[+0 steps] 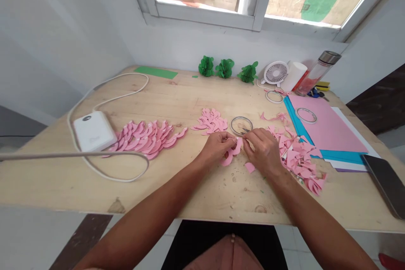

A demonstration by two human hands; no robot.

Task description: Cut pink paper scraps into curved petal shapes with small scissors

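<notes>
My left hand (pixel 218 147) pinches a curvy pink paper cutout (pixel 228 159) near the middle of the table. Just right of it, my right hand (pixel 261 147) is closed near the cutout's upper edge; a small dark pointed tool (pixel 246 130) shows at its fingertips, its grip mostly hidden. Behind the hands a tape ring (pixel 241 125) lies flat. A small pink scrap (pixel 249 167) rests below my right hand. Further pink cutouts (pixel 212 120) are heaped behind my left hand, and overlapping wavy pink pieces (pixel 148 137) spread out to the left.
Pink scraps (pixel 297 156) pile up on the right, beside stacked coloured sheets (pixel 329 126) and a phone (pixel 384 181). A white power bank (pixel 94 130) with a looping cable is left. Green paper figures (pixel 225 68), a fan (pixel 276 72) and a bottle (pixel 319 74) stand along the back.
</notes>
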